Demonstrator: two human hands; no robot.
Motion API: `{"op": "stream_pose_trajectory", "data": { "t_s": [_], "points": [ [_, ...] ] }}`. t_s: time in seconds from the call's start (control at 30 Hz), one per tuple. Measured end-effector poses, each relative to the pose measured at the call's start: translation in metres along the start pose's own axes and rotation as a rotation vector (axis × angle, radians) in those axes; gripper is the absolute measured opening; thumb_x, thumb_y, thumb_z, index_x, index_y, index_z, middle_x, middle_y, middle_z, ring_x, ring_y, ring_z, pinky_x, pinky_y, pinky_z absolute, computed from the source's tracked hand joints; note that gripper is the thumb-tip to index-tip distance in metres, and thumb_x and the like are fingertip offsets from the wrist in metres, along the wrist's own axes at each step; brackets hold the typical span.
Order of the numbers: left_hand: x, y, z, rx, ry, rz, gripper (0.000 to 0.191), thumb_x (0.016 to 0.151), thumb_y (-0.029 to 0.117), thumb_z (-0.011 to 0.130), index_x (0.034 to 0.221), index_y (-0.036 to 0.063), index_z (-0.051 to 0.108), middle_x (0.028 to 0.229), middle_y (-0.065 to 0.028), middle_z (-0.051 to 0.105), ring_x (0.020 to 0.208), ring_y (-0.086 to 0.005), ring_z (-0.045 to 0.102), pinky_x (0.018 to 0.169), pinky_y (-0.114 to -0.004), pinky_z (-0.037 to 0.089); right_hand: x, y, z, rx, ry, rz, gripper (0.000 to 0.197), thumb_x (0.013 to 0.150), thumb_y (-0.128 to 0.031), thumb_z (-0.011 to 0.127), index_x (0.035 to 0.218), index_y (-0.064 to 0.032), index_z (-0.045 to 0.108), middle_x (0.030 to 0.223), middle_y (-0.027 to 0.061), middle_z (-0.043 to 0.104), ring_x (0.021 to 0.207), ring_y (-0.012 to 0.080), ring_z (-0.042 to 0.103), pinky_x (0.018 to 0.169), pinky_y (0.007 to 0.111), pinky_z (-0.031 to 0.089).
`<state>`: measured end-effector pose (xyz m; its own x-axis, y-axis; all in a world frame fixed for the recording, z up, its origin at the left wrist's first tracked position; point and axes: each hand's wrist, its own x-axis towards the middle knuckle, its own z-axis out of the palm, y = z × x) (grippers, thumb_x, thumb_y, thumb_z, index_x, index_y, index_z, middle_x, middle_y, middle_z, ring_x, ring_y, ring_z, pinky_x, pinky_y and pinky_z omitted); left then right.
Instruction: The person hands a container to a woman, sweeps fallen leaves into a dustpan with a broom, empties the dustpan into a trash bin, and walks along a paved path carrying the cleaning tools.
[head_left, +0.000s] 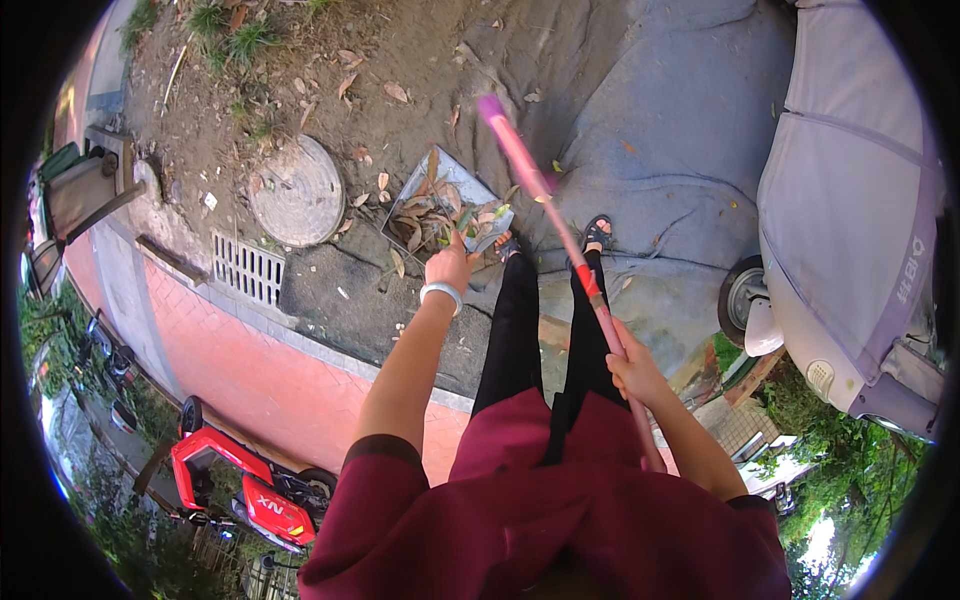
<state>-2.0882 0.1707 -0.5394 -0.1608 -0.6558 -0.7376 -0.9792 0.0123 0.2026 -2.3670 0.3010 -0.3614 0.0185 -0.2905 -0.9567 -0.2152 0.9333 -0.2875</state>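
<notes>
My left hand (448, 270), with a pale bangle at its wrist, is closed at the near edge of a metal dustpan (491, 217), apparently on its handle, which my fingers mostly hide. Dry brown leaves (431, 210) and a few green ones lie heaped in the pan. In my right hand (636, 369) is a long pink pole (551, 214), probably a broom handle. It slants up past the pan's right side to a blurred purple end, raised toward the far ground; no bristles can be made out.
Left of the dustpan are a round manhole cover (298, 191) and a drain grate (249, 270). Grey sheeting (667, 127) covers ground at right, beside a covered scooter (847, 210). A red motorbike (247, 480) stands beyond the red paving (247, 360). Loose leaves dot the soil.
</notes>
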Motion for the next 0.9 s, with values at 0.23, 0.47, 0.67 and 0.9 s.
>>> {"op": "stream_pose_trajectory", "data": {
  "t_s": [0.23,0.47,0.67,0.9],
  "points": [
    [-0.005,-0.012,0.003,0.016,0.007,-0.029,0.061,0.079,0.042,0.05,0.121,0.0006,0.033,0.078,-0.0164,0.06,0.072,-0.0305,0.058,0.06,-0.041,0.045,-0.053,-0.01,0.002,0.28,-0.096,-0.04,0.061,0.078,-0.003,0.044,0.133,-0.0118,0.019,0.054,0.0003,0.04,0.038,0.0077,0.038,0.034,0.022,0.035],
    [-0.001,0.001,0.008,-0.037,0.017,-0.014,0.06,0.078,0.039,0.052,0.12,0.0008,0.033,0.077,-0.0172,0.06,0.071,-0.0307,0.058,0.059,-0.04,0.045,-0.012,0.024,0.022,0.202,-0.078,0.0,0.064,0.079,-0.004,0.043,0.134,-0.0124,0.013,0.055,0.0004,0.039,0.04,0.009,0.04,0.036,0.024,0.037],
    [-0.023,-0.037,0.007,-0.038,0.025,-0.035,0.063,0.079,0.04,0.051,0.125,0.0034,0.028,0.075,-0.016,0.059,0.067,-0.0309,0.058,0.057,-0.04,0.045,-0.032,-0.024,0.024,0.369,-0.252,-0.028,0.063,0.076,-0.001,0.043,0.133,-0.0107,0.017,0.057,0.0003,0.041,0.04,0.0068,0.039,0.034,0.021,0.034],
    [-0.093,-0.073,0.018,-0.142,0.066,-0.152,0.063,0.077,0.039,0.053,0.126,0.0083,0.028,0.07,-0.0146,0.06,0.063,-0.0316,0.058,0.054,-0.041,0.045,-0.027,-0.068,0.008,-0.047,-0.066,-0.143,0.064,0.076,0.001,0.042,0.133,-0.0147,0.019,0.053,-0.0023,0.038,0.037,0.0054,0.036,0.033,0.022,0.033]
  ]
}}
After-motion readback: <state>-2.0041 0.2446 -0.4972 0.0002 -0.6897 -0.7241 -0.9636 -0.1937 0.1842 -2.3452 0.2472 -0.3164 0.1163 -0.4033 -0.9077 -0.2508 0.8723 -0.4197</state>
